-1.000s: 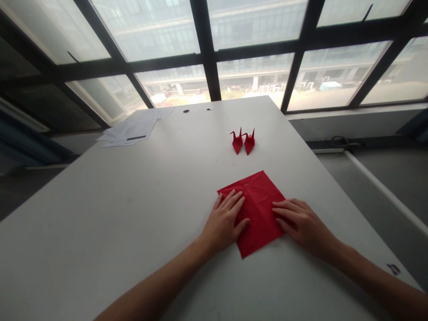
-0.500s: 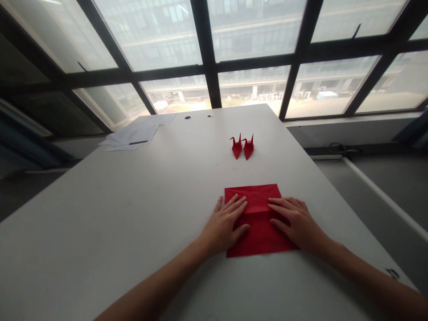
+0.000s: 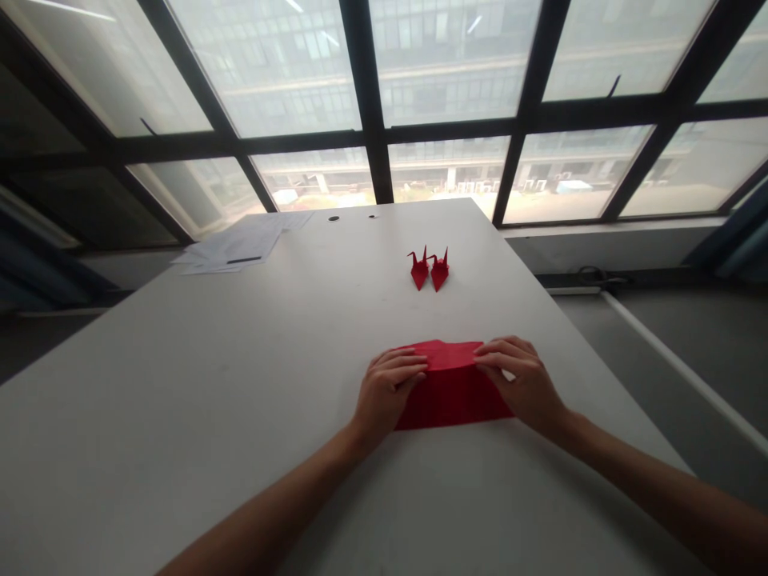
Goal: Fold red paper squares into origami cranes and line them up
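Observation:
A sheet of red paper (image 3: 454,398) stands bent up along a crosswise ridge, its near edge resting on the white table. Its left side is pinched between the thumb and fingers of my left hand (image 3: 387,392). My right hand (image 3: 521,380) grips the right side near the ridge in the same way. Beyond the sheet, two folded red paper cranes stand side by side, a left crane (image 3: 419,274) and a right crane (image 3: 440,274). Parts of the sheet's side edges are hidden under my fingers.
White papers (image 3: 240,244) with a dark pen (image 3: 244,259) on them lie at the far left of the white table (image 3: 198,400). Two round holes show near its far edge. Behind are dark-framed windows (image 3: 378,144). The table's right edge drops to a grey floor.
The paper lay flat under my spread fingers before; now it is raised into a ridge at its middle. Both my hands have closed on its sides. The view has shifted slightly.

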Available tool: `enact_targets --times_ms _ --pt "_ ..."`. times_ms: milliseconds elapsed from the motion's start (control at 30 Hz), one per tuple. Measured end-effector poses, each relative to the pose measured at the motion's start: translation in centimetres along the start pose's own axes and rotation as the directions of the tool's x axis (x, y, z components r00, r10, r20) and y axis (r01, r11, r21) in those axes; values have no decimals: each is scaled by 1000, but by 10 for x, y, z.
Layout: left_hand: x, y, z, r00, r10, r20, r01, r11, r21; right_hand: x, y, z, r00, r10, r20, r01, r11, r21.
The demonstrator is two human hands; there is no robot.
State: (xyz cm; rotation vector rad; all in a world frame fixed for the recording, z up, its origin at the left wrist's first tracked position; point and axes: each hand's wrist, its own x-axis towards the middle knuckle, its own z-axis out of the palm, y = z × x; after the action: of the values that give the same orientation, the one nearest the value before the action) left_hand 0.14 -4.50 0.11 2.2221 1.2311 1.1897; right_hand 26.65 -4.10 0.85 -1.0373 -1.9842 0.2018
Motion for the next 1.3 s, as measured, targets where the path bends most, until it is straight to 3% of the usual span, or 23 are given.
enact_targets --times_ms 100,267,433,533,600,667,733,800,900,1000,1100,1300 --pt "1 3 -1 997 -7 -75 1 996 -90 13 0 7 996 -40 -75 44 997 63" --pt "0 4 0 994 -36 -107 21 990 -139 29 2 24 996 -89 -30 93 979 182" --pt "1 7 -6 982 81 -172 -61 991 123 33 5 32 996 -89 30 75 950 304" --pt "2 11 -11 974 223 -48 -206 950 236 33 7 31 992 -95 89 54 923 381" --pt "3 14 -13 952 293 84 -305 922 239 33 8 30 988 -100 121 42 913 407" --pt "4 16 -13 932 331 147 -357 906 228 33 9 30 985 -100 140 33 908 417" --pt "5 15 -14 933 344 107 -360 904 232 34 9 30 990 -64 122 8 912 410" --pt "6 12 -14 940 342 -3 -329 908 260 34 9 31 996 61 60 -80 913 399" --pt "5 7 -15 933 324 -155 -261 908 328 33 2 34 926 377 10 -337 817 468" --pt "4 6 -16 927 304 -219 -204 900 386 27 -12 37 803 581 132 -536 608 585" --pt "3 8 -16 919 297 -258 -168 889 425 19 -29 39 754 611 243 -600 488 635" --pt "2 12 -15 893 356 -274 -188 850 491 13 -45 40 713 604 356 -642 360 676"
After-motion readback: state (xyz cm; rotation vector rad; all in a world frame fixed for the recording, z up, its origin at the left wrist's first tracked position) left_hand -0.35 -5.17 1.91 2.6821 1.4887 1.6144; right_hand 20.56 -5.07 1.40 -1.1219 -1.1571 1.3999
